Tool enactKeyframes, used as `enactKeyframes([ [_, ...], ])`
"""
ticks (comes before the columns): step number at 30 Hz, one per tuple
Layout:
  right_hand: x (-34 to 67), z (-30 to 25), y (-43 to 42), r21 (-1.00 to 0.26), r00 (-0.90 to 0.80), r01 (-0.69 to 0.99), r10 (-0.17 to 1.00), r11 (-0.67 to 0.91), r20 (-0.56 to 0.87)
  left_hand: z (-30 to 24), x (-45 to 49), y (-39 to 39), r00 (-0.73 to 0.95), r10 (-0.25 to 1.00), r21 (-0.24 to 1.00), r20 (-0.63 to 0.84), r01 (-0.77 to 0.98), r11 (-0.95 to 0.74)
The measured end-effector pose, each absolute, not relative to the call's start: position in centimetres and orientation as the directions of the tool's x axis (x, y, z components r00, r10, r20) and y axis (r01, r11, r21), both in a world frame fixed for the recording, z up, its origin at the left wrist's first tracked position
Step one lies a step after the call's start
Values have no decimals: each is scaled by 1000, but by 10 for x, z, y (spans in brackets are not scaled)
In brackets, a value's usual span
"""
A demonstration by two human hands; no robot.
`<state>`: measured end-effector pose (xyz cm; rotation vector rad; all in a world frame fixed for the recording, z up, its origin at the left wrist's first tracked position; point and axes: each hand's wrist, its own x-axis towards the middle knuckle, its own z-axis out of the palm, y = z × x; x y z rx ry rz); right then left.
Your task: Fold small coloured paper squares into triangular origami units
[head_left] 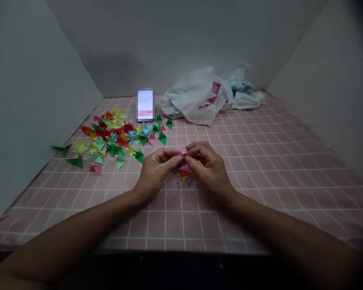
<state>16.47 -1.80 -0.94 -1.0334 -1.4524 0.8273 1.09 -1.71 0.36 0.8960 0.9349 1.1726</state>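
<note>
Between my two hands is a small piece of pink folded paper (184, 153), partly covered by the fingers. My left hand (157, 171) pinches its left side with thumb and forefinger. The thumb and fingers of my right hand (210, 169) close on its right side. Just below the hands lies a small stack of coloured paper squares (184, 175), with pink, orange and yellow edges showing. To the left, many folded paper pieces (110, 139) in green, yellow, red, orange, pink and light blue are spread in a loose heap.
A phone (145, 105) with a lit screen stands upright at the back. Right of it sits a crumpled white plastic bag (196, 96), with a blue and white package (240, 82) behind. A pink checked cloth (275, 161) covers the table; pale walls enclose three sides.
</note>
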Motion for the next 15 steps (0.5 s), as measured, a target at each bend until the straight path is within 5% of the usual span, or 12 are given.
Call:
enactKeyframes([
  [9, 162, -10, -19, -913, 7, 150, 923, 380, 385, -1, 13, -19, 107, 983, 920, -148, -350, 176],
  [15, 165, -4, -15, -973, -45, -35, 972, 230, 231, 2, 11, -17, 122, 984, 938, -130, -306, 162],
])
